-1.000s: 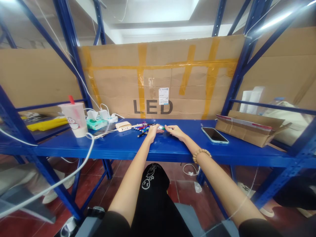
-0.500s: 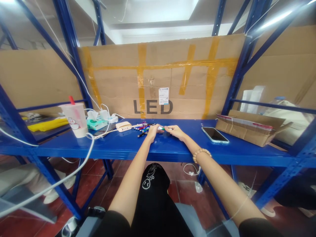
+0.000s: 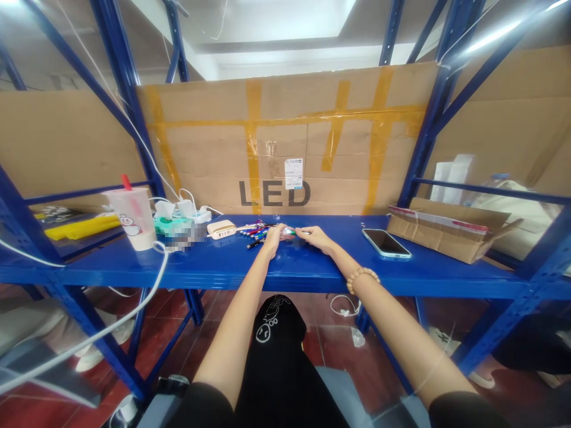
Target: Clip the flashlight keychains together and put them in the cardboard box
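Observation:
Both hands rest on the blue steel shelf (image 3: 294,267), close together near its middle. My left hand (image 3: 274,239) curls over a small pinkish object (image 3: 288,236), which is partly hidden by my fingers. My right hand (image 3: 314,238) pinches a slim pen with a green part (image 3: 298,231) at its fingertips. Just left of my left hand lies a pile of several slim multicoloured pens (image 3: 255,235). Further left sits a beige power bank (image 3: 221,229). A smartphone (image 3: 386,244) lies to the right of my right hand.
A plastic cup (image 3: 132,218), a tissue pack (image 3: 170,224), a power strip with chargers (image 3: 196,214) and a pixelated patch (image 3: 181,235) stand at the left. A white cable (image 3: 111,315) hangs over the shelf's front edge. A flat cardboard box (image 3: 446,235) lies at the right.
The whole view has shifted slightly as my head moved. My hands stay at the same spot, with only small finger movements around the pen.

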`<state>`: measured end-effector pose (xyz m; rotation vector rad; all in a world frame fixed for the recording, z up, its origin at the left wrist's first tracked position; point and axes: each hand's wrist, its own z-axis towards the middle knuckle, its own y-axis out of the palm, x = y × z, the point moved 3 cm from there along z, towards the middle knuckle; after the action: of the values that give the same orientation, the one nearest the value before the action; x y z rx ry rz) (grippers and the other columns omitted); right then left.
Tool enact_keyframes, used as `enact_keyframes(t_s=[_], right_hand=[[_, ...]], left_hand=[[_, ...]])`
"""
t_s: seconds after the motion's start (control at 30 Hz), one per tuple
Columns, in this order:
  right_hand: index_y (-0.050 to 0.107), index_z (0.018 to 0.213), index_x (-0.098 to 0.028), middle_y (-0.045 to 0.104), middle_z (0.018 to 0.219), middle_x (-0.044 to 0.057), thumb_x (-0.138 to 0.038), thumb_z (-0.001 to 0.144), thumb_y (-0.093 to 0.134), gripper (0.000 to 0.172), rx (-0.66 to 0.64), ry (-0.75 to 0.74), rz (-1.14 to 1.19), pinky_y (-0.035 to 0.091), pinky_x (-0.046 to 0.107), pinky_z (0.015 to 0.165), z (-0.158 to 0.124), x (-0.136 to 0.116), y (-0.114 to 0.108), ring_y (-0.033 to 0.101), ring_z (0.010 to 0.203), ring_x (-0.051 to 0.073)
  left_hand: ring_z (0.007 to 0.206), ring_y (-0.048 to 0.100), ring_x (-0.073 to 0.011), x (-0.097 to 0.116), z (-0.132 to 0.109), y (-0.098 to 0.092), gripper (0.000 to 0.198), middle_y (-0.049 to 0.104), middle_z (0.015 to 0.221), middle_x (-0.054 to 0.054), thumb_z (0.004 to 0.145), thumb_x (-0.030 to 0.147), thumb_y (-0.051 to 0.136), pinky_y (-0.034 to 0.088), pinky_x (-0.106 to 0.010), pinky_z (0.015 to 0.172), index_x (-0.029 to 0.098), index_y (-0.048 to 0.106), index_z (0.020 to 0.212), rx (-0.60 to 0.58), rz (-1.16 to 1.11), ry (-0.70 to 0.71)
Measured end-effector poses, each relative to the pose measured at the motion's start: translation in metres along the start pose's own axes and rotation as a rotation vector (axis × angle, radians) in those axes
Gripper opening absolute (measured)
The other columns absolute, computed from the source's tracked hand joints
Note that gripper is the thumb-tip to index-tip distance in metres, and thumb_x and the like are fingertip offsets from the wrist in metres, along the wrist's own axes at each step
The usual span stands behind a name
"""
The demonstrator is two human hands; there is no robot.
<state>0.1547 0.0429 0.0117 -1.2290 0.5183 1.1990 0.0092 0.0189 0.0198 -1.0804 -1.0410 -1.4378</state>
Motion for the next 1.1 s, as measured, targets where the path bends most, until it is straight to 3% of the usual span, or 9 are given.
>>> enact_keyframes(t_s=[0.53, 0.93, 1.1], right_hand=[[0.071, 0.098, -0.017, 0.068, 0.090, 0.005, -0.062, 0.064, 0.059, 0.058, 0.010, 0.008, -0.003, 0.040, 0.023, 0.056, 0.000, 0.000, 0.000, 0.054, 0.066, 0.013], [0.073, 0.083, -0.013, 0.069, 0.084, 0.006, -0.056, 0.059, 0.066, 0.050, -0.003, -0.035, 0.027, 0.043, 0.025, 0.068, -0.006, -0.009, 0.001, 0.058, 0.076, 0.017], [0.074, 0.078, -0.014, 0.068, 0.070, 0.005, -0.064, 0.062, 0.060, 0.056, -0.028, 0.030, 0.002, 0.041, 0.026, 0.061, -0.008, -0.011, 0.002, 0.055, 0.064, 0.015]], left_hand=[[0.069, 0.065, -0.0208, 0.004, -0.005, 0.001, 0.032, 0.068, 0.062, -0.006, 0.076, 0.029, 0.039, 0.046, -0.035, 0.083, 0.014, 0.067, 0.070, 0.019, 0.028, -0.006], [0.075, 0.064, -0.0200, -0.002, 0.001, -0.002, 0.033, 0.070, 0.074, -0.007, 0.074, 0.030, 0.040, 0.046, -0.032, 0.082, 0.015, 0.068, 0.070, 0.017, 0.065, 0.025], [0.076, 0.063, -0.0198, -0.002, 0.002, -0.002, 0.031, 0.070, 0.077, -0.008, 0.074, 0.032, 0.042, 0.047, -0.032, 0.080, 0.015, 0.067, 0.070, 0.064, 0.014, 0.013]])
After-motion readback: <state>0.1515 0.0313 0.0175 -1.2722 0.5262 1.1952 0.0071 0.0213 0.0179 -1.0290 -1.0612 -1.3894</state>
